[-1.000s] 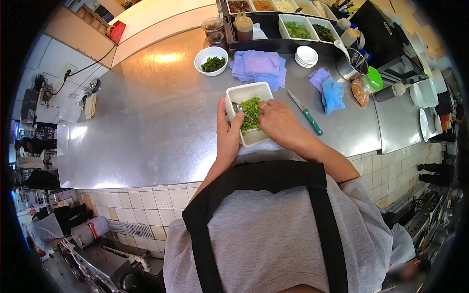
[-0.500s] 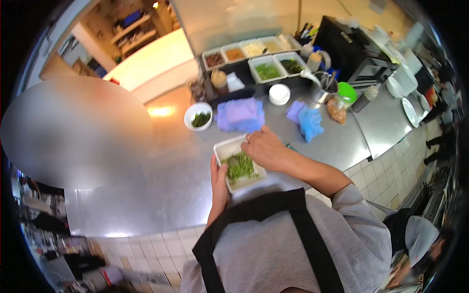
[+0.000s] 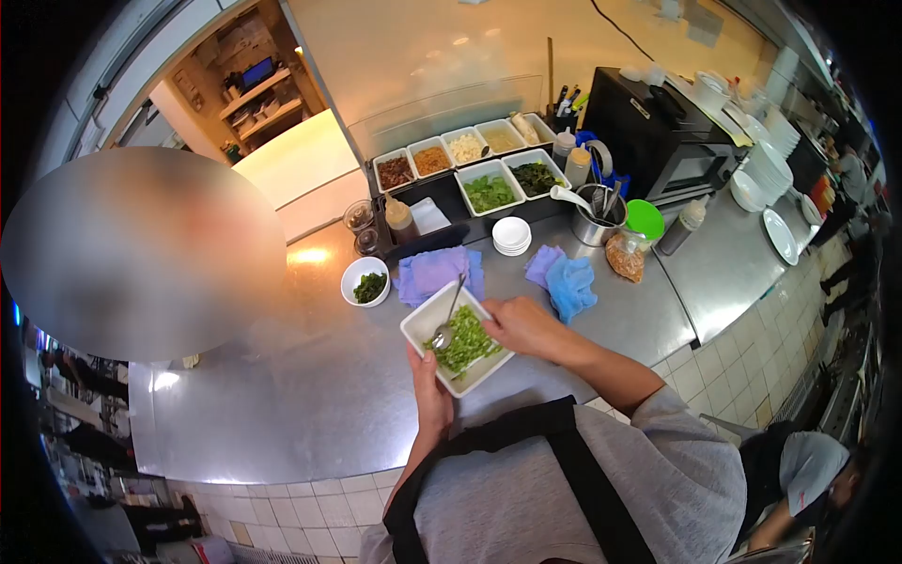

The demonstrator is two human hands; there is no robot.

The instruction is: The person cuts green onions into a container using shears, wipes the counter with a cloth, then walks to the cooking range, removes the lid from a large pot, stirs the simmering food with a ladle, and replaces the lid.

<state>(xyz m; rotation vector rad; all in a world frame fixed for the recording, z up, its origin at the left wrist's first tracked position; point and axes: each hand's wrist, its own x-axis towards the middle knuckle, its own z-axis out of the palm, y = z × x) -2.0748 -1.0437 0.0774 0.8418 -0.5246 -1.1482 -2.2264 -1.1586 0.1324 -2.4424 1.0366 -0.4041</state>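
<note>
A white rectangular tub (image 3: 481, 371) with chopped green herbs (image 3: 470, 340) is held tilted above the steel counter. My left hand (image 3: 431, 387) grips its near left side, thumb over the rim. At the right rim is my right hand (image 3: 515, 324), fingers closed on the edge and partly hidden behind it. A metal spoon (image 3: 442, 336) rests in the tub, its handle leaning on the far rim, with neither hand on it. Just beyond lie folded purple cloths (image 3: 437, 274). Left of these stands a white bowl (image 3: 365, 283) of dark greens.
Topping trays (image 3: 489, 188) line the back of the counter (image 3: 254, 423). Behind the hands are stacked small white dishes (image 3: 512, 235), a blue cloth (image 3: 570, 287), a utensil pot (image 3: 594, 226) and a green-lidded jar (image 3: 644, 220). A black oven (image 3: 648, 122) stands back right. Another person (image 3: 799, 470) is lower right.
My right hand has moved from over the tub's far right corner to its right rim. The spoon now stands free in the tub. My view has shifted, showing more of the back wall.
</note>
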